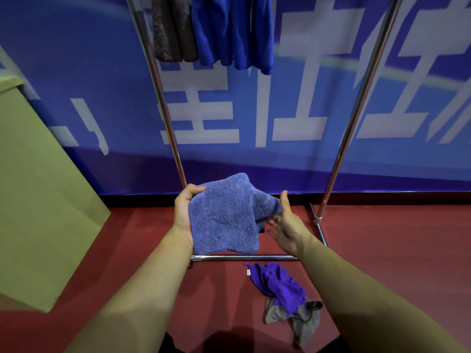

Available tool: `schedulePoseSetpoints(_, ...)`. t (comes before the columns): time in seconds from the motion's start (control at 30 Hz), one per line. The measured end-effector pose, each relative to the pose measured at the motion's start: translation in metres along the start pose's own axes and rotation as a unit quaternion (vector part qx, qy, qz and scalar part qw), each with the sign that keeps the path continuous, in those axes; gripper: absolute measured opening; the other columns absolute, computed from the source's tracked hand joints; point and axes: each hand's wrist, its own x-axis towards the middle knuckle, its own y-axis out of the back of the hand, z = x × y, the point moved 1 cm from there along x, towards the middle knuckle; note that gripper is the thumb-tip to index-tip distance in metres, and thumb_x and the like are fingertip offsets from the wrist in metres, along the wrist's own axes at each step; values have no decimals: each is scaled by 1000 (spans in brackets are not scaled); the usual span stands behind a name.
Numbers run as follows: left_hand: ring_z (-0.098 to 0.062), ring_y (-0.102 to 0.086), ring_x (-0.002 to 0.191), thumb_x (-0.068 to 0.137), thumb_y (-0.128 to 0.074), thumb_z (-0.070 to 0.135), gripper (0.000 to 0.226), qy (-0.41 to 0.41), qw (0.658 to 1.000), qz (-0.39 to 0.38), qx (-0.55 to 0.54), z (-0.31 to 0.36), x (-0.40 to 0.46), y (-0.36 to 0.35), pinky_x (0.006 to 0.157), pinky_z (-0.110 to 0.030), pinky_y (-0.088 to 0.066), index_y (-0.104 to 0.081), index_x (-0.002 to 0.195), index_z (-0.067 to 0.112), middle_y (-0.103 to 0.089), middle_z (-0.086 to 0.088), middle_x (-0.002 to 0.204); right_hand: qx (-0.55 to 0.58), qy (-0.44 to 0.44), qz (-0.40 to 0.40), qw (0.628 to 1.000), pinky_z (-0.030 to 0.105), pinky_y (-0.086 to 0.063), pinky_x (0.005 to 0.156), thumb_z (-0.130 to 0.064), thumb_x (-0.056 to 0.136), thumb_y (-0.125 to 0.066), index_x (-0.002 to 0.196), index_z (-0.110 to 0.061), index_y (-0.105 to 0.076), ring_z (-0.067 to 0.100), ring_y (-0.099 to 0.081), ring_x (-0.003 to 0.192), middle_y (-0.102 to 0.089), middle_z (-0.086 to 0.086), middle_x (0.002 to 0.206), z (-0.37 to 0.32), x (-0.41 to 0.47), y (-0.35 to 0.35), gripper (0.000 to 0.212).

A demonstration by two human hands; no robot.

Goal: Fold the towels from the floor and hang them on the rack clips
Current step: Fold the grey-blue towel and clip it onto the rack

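Red floor [382, 238]; left hand [184, 215] grips towel [224, 220].

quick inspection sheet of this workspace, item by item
surface: red floor, two towels lying on it
job's things: periwinkle towel held mid-fold; purple towel and grey towel crumpled on floor; blue towel and brown towel hanging on rack
clutter: cardboard sheet at the left
grippers: left hand grips the periwinkle towel's edge; right hand open at its far corner
cables: nothing seen
surroundings: blue banner behind rack
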Motion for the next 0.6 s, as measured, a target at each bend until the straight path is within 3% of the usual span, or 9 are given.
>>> schedulePoseSetpoints(0.13,-26,-65,60,89,-41,30,42,1,1000,4,1,8,0,6,71,-34,-48,-70,64,13,-68,-6,67,22,12,-29,999,67,-50,94,-74,75,-60,128,-12,-66,34,-67,116,-69,15,126,-5,2,7,81)
schedulePoseSetpoints(0.27,-24,-64,59,88,-44,32,39,8,1000,14,9,10,1,17,70,-33,-47,-68,64,13,-66,-5,64,20,-3,-66,998,70,-45,97,-61,85,-64,136,-10,-59,38,-58,126,-63,18,135,-10,1,15,72)
schedulePoseSetpoints(0.33,-25,-63,62,85,-46,31,32,16,1000,13,24,10,2,23,71,-33,-47,-67,68,13,-65,-5,67,34,-4,-75,997,72,-44,98,-59,83,-70,139,-4,-53,40,-58,126,-61,22,136,-12,1,19,80)
schedulePoseSetpoints(0.4,-28,-62,68,80,-52,31,27,32,998,10,49,10,5,31,75,-36,-47,-70,78,11,-66,-8,73,47,2,-71,996,65,-45,103,-55,83,-73,139,1,-52,39,-60,124,-63,24,133,-15,1,23,82)
schedulePoseSetpoints(0.5,-30,-64,77,77,-60,29,30,47,993,15,108,10,12,42,80,-38,-47,-72,97,11,-68,-12,83,53,43,-30,997,48,-45,109,-40,89,-71,128,7,-61,35,-62,121,-67,23,126,-19,0,29,62)
schedulePoseSetpoints(0.6,-29,-68,81,88,-59,24,25,25,988,60,143,8,22,51,78,-36,-51,-72,104,9,-72,-15,90,35,92,19,995,43,-51,94,-30,90,-71,100,-8,-71,30,-63,103,-70,15,103,-22,0,35,25)
